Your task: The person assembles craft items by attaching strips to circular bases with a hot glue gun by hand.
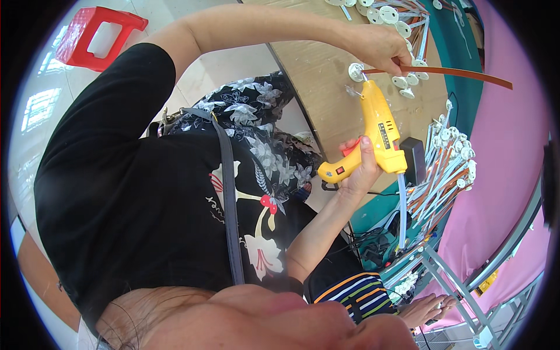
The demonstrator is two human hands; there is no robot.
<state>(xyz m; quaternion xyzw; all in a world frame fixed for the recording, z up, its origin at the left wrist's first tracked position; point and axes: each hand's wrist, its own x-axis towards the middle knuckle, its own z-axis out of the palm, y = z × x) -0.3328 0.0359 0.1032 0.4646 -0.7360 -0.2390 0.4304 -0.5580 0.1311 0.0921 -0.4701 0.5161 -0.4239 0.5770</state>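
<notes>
My left hand (385, 51) pinches a long, narrow brown strip (466, 74) between thumb and fingers. One end of the strip meets a small round white disc (355, 72); the other end sticks out freely to the right. In my right hand (359, 172) is a yellow hot glue gun (378, 114), with fingers at its red trigger and the thumb along its side. The nozzle points up at the disc and the strip's end, very close to both; whether it touches cannot be made out. A translucent glue stick (402, 210) comes out of the gun's rear.
Several white discs on strips lie at the table's far side (402, 26), with another bundle (440, 157) on the right. A black box (413, 160) and cables (373, 242) are near the gun. A co-worker's hands (423, 310) show lower right; a red stool (99, 38) stands upper left.
</notes>
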